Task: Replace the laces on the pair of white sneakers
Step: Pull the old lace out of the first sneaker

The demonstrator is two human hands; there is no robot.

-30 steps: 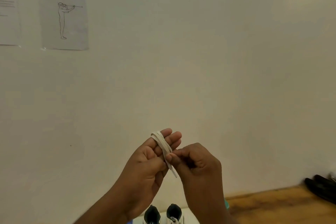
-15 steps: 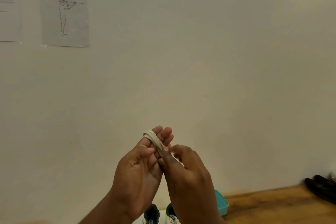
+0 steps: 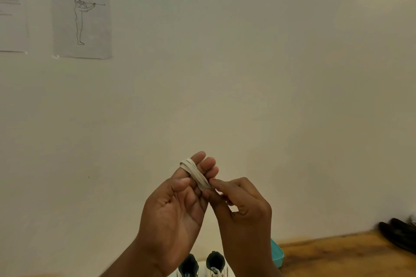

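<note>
Both hands are raised in front of the wall. A white lace is wound in several turns around the upright fingers of my left hand, palm toward me. My right hand pinches the lace's lower end between thumb and forefinger, right beside the left fingers. Below the wrists, at the bottom edge, the dark openings of the two white sneakers show side by side; the rest of each shoe is cut off.
A teal container peeks out behind my right forearm on the wooden floor. Dark shoes lie at the far right by the wall. Two paper sheets hang on the wall upper left.
My right hand has gone on working at the lace's lower end, shifting from over the left fingers to just right of them. The coil on the left fingers looks thicker.
</note>
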